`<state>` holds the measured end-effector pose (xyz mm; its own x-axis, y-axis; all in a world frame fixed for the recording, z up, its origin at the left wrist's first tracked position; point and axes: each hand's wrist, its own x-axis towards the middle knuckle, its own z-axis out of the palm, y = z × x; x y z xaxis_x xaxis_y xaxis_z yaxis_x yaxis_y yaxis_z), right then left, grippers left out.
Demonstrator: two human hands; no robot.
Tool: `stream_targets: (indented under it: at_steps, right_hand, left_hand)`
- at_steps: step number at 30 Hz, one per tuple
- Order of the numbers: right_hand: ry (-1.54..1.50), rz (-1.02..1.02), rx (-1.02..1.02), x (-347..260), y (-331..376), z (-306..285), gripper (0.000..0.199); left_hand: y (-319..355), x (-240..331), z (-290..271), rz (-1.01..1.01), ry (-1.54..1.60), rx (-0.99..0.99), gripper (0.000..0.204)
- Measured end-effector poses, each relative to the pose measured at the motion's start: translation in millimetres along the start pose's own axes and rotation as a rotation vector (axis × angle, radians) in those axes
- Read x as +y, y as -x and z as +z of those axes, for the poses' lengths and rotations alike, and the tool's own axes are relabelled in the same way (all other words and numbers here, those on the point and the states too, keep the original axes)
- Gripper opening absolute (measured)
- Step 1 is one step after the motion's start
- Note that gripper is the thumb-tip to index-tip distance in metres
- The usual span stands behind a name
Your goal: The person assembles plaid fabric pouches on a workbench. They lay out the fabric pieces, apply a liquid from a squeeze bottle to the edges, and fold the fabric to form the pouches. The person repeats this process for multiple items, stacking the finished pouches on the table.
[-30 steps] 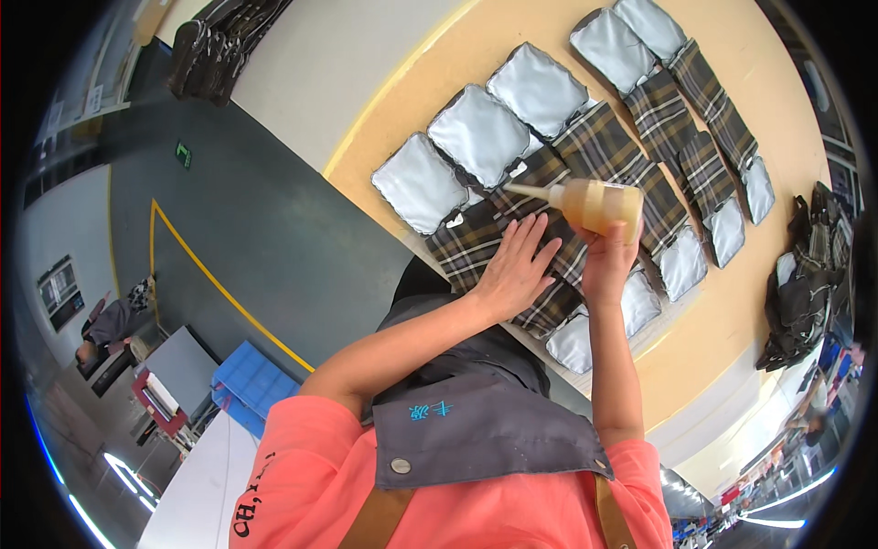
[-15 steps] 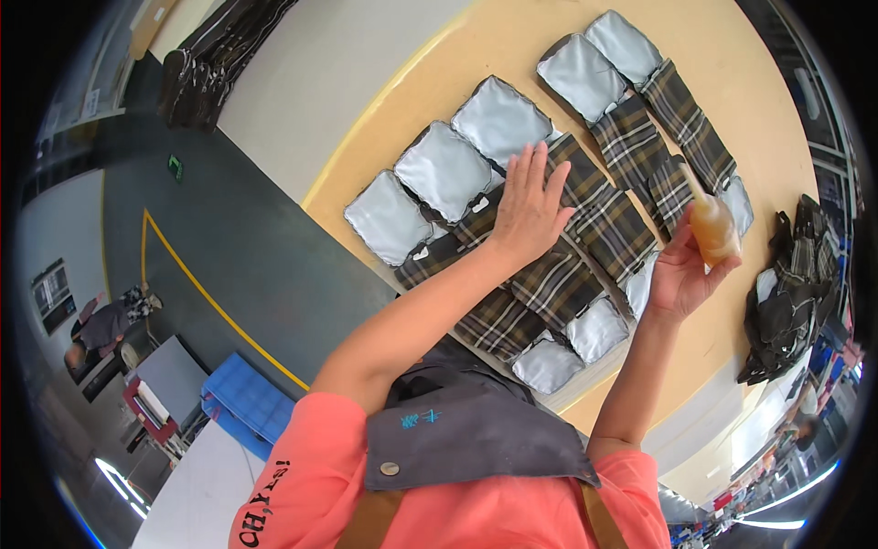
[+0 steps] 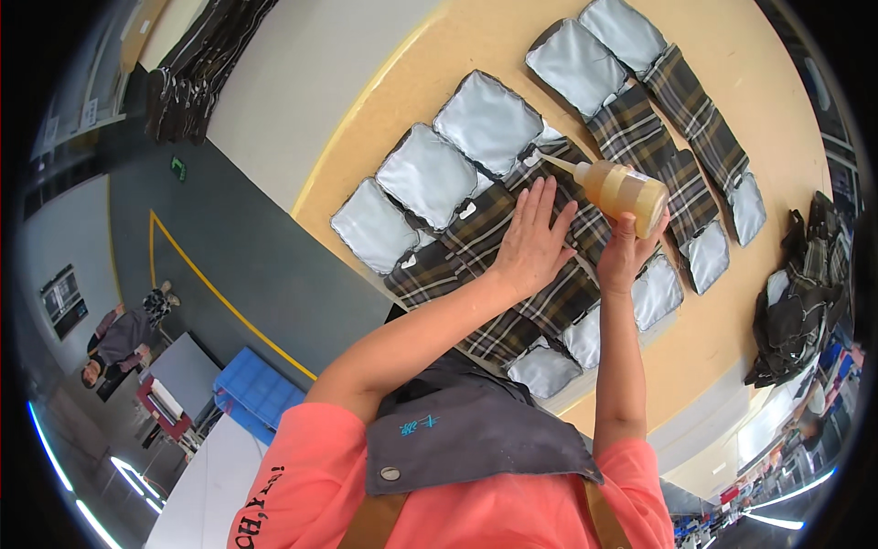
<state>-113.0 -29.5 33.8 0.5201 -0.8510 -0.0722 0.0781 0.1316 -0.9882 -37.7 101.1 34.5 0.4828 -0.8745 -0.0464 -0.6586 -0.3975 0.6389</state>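
My left hand (image 3: 533,240) lies flat on a dark plaid fabric piece (image 3: 494,224), fingers outstretched and holding nothing. In my right hand (image 3: 627,252) is a squeeze bottle (image 3: 631,192) of amber liquid, tilted nearly level. Its long thin nozzle points left, the tip at a small white tab near the upper end of a plaid piece. Silvery lining panels (image 3: 487,122) join the upper ends of the plaid pieces, and smaller silvery panels (image 3: 659,291) join their lower ends. Whether the nozzle tip touches the fabric, I cannot tell.
More plaid pieces (image 3: 700,119) lie farther right on the tan table (image 3: 732,82). A dark plaid heap (image 3: 796,302) hangs at the right edge, dark garments (image 3: 201,69) at upper left. A blue crate (image 3: 256,389) stands lower left; beyond it is another person (image 3: 119,339).
My right hand has swung the bottle left, from upright to nearly level, bringing its nozzle over the plaid pieces. My left hand stays flat, slightly lower on the fabric.
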Motion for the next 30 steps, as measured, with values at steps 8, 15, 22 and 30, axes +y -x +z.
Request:
stream_targets:
  at_steps: [8,15,22,30]
  right_hand:
    - [0.034,-0.045,-0.117,2,6,0,0.074]
    - [0.043,-0.082,-0.074,0,5,3,0.077]
    - [0.006,0.018,-0.03,0,10,1,0.072]
    - [-1.589,0.713,-0.015,-68,-37,-24,0.06]
  left_hand:
    - [4,4,-2,0.008,-0.018,-0.03,0.066]
    - [6,6,-4,0.008,-0.022,-0.05,0.067]
    - [7,6,-5,0.009,-0.026,-0.046,0.067]
    - [7,40,-13,0.117,0.115,-0.086,0.069]
